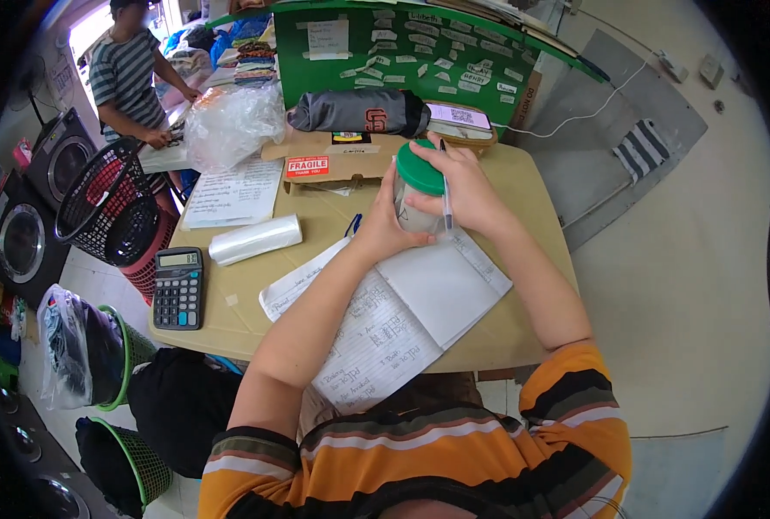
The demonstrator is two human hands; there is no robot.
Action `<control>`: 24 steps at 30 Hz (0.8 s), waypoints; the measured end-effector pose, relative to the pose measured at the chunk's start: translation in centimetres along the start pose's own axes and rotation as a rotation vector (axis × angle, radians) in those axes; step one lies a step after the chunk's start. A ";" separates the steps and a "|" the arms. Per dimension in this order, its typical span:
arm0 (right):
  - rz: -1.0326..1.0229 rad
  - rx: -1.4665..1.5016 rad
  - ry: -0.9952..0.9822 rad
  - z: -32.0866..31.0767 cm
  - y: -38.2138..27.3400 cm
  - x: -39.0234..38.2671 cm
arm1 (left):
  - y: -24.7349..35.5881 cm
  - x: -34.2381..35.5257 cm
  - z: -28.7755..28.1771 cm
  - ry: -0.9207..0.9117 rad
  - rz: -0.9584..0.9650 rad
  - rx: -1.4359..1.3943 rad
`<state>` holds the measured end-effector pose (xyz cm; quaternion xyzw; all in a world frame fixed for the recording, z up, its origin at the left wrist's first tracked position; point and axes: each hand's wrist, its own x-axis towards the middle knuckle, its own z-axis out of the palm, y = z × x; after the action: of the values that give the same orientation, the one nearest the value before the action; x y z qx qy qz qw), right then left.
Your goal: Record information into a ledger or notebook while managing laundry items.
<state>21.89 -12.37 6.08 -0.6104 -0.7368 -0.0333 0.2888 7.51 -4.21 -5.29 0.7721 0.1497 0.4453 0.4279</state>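
Observation:
Between my two hands is a clear jar (409, 213) with a green lid (420, 167), above the far part of the table. My left hand (391, 221) wraps the jar's left side. My right hand (461, 186) grips its right side and the lid, with a pen (446, 192) held upright in the same fingers. What the jar contains is hard to make out. Beneath my forearms lies an open notebook (428, 298) with handwriting on its left page and a mostly blank right page.
On the table are a calculator (178, 288), a plastic roll (256, 240), written sheets (234, 195), a cardboard box (342, 161), a grey pouch (350, 112) and a phone (458, 117). A green board (385, 60) stands behind. Laundry baskets (124, 359) line the left; a person (125, 73) stands beyond them.

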 end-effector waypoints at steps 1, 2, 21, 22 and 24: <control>-0.001 -0.005 0.007 0.0 0.4 -0.1 | 0.1 0.0 0.0 -0.004 0.021 0.047; -0.026 0.011 0.055 0.2 1.2 -0.5 | 0.2 -0.1 0.0 -0.008 0.042 0.095; 0.499 -0.287 0.495 -5.2 18.7 -2.0 | -1.9 -1.5 -0.8 -0.239 -0.070 0.550; 0.491 -0.284 0.511 -4.8 19.9 -2.2 | -1.9 -1.4 -0.6 -0.233 -0.057 0.561; 0.376 -0.348 0.520 -4.3 20.9 -2.2 | -1.7 -1.5 -0.4 -0.244 -0.083 0.579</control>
<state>42.94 -10.75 2.32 -0.7463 -0.4968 -0.2588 0.3594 6.65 -3.94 -7.37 0.9027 0.2492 0.2707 0.2230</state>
